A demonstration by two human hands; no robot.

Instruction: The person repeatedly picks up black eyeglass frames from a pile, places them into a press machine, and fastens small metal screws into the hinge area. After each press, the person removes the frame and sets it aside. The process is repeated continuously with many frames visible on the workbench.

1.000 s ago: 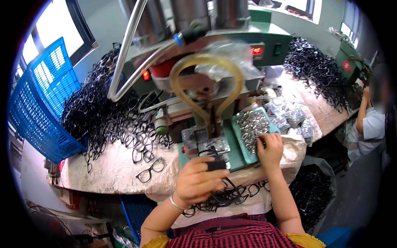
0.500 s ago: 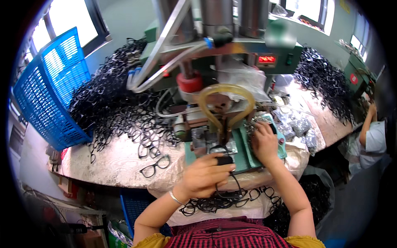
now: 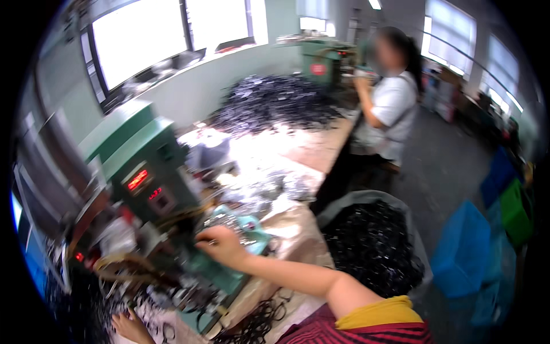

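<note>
My right hand [image 3: 222,245] is closed, thumb and fingers pinched in front of the machine's green bed. What they hold, if anything, is too small and blurred to name. Right behind it lies a teal tray [image 3: 259,238] with small shiny metal parts [image 3: 224,219]. My left hand [image 3: 130,328] is low at the left, partly cut off by the picture's lower edge. Its thumb stands apart from the fingers, over the tabletop beside loose black eyeglass frames [image 3: 168,332]. Between the hands is the green press machine [image 3: 134,152] with red lit displays and a yellowish hose loop [image 3: 117,265].
Black eyeglass frames [image 3: 252,328] lie at the table's front edge. A heap of black frames [image 3: 275,106] covers the far table. A large lined sack [image 3: 375,249] of dark pieces stands at the right. Blue bins [image 3: 463,246] sit on the floor. A co-worker [image 3: 392,103] stands beyond.
The view has swung to the right, and the picture is blurred. My left hand has left the machine's front for the tabletop at its left. My right hand has come off the parts tray.
</note>
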